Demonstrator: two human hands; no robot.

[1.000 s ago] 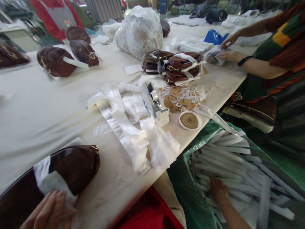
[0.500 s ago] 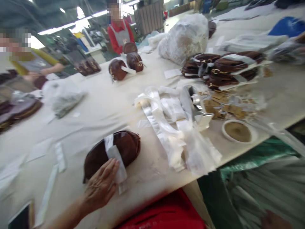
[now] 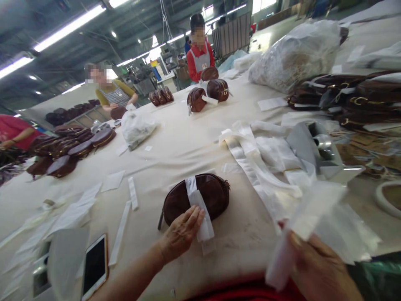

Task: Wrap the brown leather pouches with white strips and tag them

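Note:
A dark brown oval leather bag [image 3: 216,194] lies on the table with a white strip [image 3: 200,209] across its front. My left hand [image 3: 183,230] rests over the lower front of the bag, fingers stretched out and lying on that strip. Off to the right, my right hand [image 3: 322,263] is closed on another white strip [image 3: 316,209], held up above the table and slightly blurred. Behind it lies a heap of white strips [image 3: 263,167], beside a grey tape dispenser [image 3: 326,150].
Brown bags [image 3: 360,96] are stacked at the right, near a big plastic-wrapped bundle [image 3: 294,54]. A phone [image 3: 95,263] and a second dispenser [image 3: 59,267] sit at the left front. Co-workers stand across the table, near more bags [image 3: 72,146].
My right hand has come up from the lower right edge and now holds a white strip. The camera has turned left; my left hand stays on the bag.

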